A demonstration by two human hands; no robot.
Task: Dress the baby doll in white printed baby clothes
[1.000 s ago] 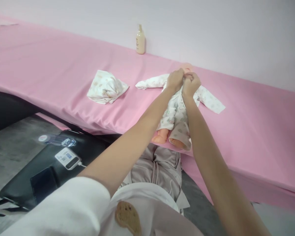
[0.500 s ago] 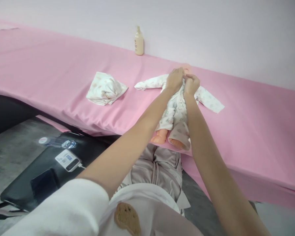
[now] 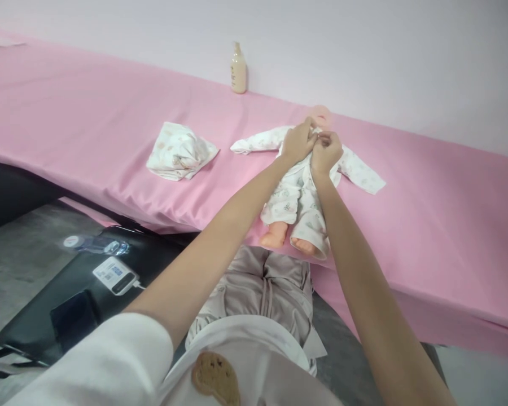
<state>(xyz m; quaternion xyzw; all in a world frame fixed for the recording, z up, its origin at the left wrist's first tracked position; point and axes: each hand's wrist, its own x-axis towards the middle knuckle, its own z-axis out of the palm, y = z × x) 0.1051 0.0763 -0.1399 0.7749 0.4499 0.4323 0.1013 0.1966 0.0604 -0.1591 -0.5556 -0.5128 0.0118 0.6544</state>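
A baby doll (image 3: 275,233) lies on its back on a pink cloth-covered table, its head toward the wall and its feet at the near edge. It wears a white patterned romper (image 3: 279,200) with the sleeves spread out to both sides. My left hand (image 3: 298,142) is closed on the romper's front near the neck. Close beside it, my right hand (image 3: 325,151) pinches the fabric at the same spot. The fingertips nearly meet just below the doll's head (image 3: 320,114); the exact bit of cloth between them is hidden.
Left of the doll lies a folded patterned cloth (image 3: 181,152). A pump bottle (image 3: 237,70) stands against the wall. Below the table at left, a black chair (image 3: 29,321) carries a plastic bottle (image 3: 95,245), a white device (image 3: 115,275) with a cable, and a dark phone (image 3: 75,321).
My right hand has shifted slightly down and its fingers have curled more. Both hands stay at the neckline, and more of the doll's head shows. The romper's legs hang a little differently.
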